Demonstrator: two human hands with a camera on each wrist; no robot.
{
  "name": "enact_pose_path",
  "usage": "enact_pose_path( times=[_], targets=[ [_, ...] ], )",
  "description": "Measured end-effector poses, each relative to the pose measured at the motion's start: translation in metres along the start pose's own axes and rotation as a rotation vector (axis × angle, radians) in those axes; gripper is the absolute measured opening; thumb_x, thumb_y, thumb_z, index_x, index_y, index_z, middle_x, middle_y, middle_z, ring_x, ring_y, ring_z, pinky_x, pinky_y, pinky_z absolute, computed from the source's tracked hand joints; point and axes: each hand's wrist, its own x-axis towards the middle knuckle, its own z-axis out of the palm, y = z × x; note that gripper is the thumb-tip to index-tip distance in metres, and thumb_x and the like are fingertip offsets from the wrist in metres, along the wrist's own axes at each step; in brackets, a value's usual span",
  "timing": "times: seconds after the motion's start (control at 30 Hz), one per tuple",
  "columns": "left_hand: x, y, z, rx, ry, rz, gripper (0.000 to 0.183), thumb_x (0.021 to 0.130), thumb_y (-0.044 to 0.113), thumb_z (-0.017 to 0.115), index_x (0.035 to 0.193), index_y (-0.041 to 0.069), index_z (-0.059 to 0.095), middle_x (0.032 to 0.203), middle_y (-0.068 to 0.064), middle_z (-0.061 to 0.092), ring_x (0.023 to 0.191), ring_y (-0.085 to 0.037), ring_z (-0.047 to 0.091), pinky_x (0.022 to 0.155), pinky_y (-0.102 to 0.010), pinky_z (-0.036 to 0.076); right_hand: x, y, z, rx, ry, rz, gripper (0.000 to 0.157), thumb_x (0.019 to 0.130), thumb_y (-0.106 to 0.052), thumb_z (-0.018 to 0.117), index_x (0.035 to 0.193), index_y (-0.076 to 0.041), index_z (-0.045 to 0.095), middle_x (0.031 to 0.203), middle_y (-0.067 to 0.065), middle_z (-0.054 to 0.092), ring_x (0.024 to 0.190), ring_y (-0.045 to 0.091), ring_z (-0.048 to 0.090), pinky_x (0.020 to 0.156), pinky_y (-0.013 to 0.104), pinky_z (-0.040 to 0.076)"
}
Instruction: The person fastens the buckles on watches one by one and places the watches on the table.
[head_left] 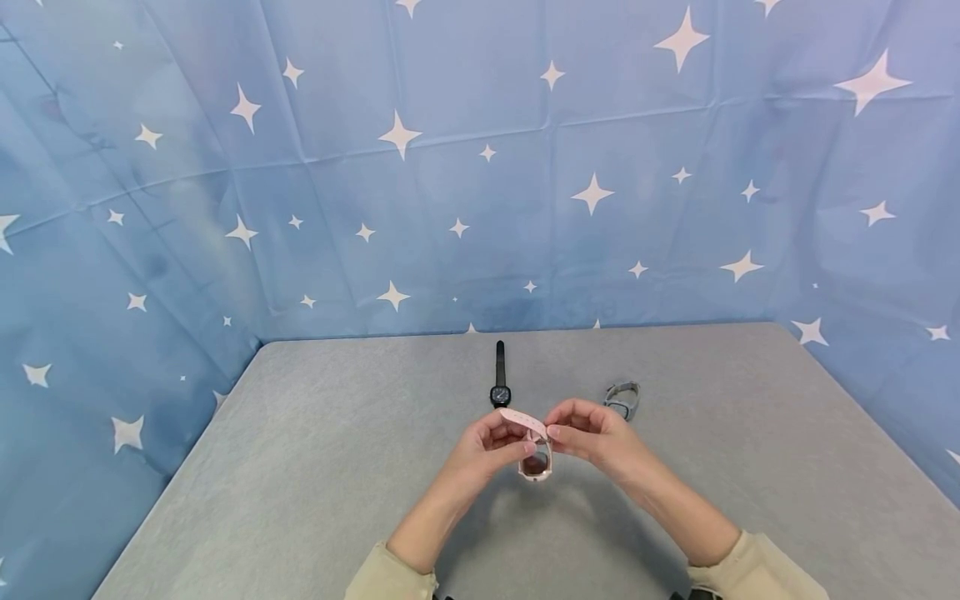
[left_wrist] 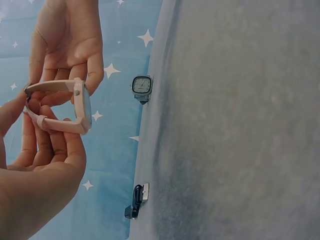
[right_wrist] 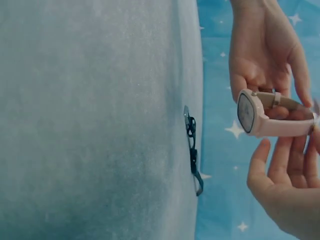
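Both hands hold a wristwatch [head_left: 536, 465] with a pale pink strap, raised above the table. My left hand [head_left: 483, 446] pinches the strap with thumb and fingers, and a holed strap end [head_left: 522, 419] sticks out above it. At the strap's other side my right hand [head_left: 603, 435] pinches near the buckle. In the left wrist view the pink watch [left_wrist: 80, 107] forms a loop, its strap ends meeting at the buckle [left_wrist: 27, 91]. The right wrist view shows the round dial [right_wrist: 246, 113] facing the camera; the buckle there is partly covered by fingers.
A black watch [head_left: 500, 392] lies stretched out on the grey table [head_left: 337, 467] beyond the left hand. A grey watch [head_left: 622, 398] with its strap looped sits behind the right hand. A blue star-patterned cloth [head_left: 480, 208] hangs along the table's back and sides.
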Motion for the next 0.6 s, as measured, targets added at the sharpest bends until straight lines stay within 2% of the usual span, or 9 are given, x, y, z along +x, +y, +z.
enact_pose_path(
  times=[0.2, 0.4, 0.6],
  targets=[
    [0.001, 0.000, 0.003, 0.004, 0.024, 0.023, 0.025, 0.085, 0.008, 0.068, 0.104, -0.005, 0.059, 0.093, 0.001, 0.065, 0.087, -0.010, 0.061, 0.080, -0.024, 0.049, -0.002, -0.005, 0.002, -0.022, 0.029, -0.010, 0.033, 0.091, -0.024, 0.062, 0.112, 0.002, 0.057, 0.105, 0.005, 0.064, 0.100, 0.016, 0.064, 0.093, 0.036, 0.050],
    [0.002, -0.001, 0.005, 0.028, 0.029, 0.024, 0.024, 0.085, 0.008, 0.069, 0.101, -0.006, 0.059, 0.093, -0.001, 0.066, 0.086, -0.011, 0.061, 0.077, -0.024, 0.050, -0.003, -0.011, 0.007, -0.145, 0.092, -0.117, 0.029, 0.090, -0.023, 0.064, 0.110, -0.002, 0.061, 0.105, 0.004, 0.067, 0.099, 0.015, 0.064, 0.090, 0.035, 0.050],
    [0.001, 0.000, 0.006, 0.028, 0.000, 0.025, 0.024, 0.085, 0.009, 0.069, 0.101, -0.006, 0.059, 0.096, -0.003, 0.066, 0.083, -0.011, 0.061, 0.074, -0.026, 0.052, -0.003, -0.017, 0.013, -0.235, 0.098, -0.277, 0.022, 0.088, -0.016, 0.066, 0.107, -0.005, 0.063, 0.106, 0.011, 0.065, 0.096, 0.016, 0.065, 0.084, 0.028, 0.053]
  ],
)
